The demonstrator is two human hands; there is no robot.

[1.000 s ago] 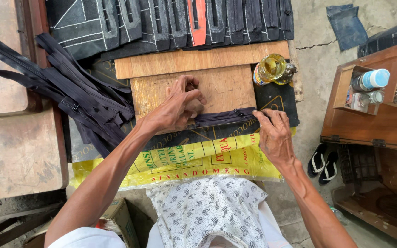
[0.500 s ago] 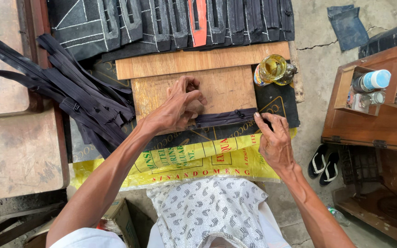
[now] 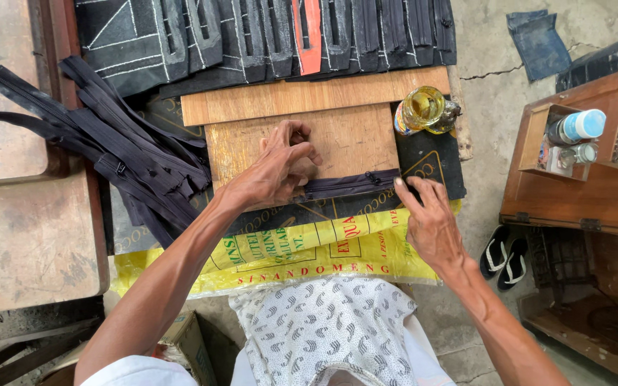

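Note:
A dark zipper strip (image 3: 348,184) lies across the near edge of a wooden board (image 3: 345,139). My left hand (image 3: 280,164) is curled over the strip's left end, fingers bent and pressing down; whether it pinches a small tool is hidden. Fingertips of my right hand (image 3: 427,218) rest flat on the strip's right end. Under the board lies a yellow and black printed plastic sack (image 3: 302,246).
A pile of dark zippers (image 3: 116,150) lies at the left. Dark fabric pieces with chalk lines (image 3: 252,36) sit at the back. A glass jar of yellow liquid (image 3: 423,111) stands right of the board. A wooden box (image 3: 581,171) with bottles is at right, sandals (image 3: 506,257) below.
My right hand has slid slightly down and right along the zipper strip. The left hand stays curled on the strip's left end.

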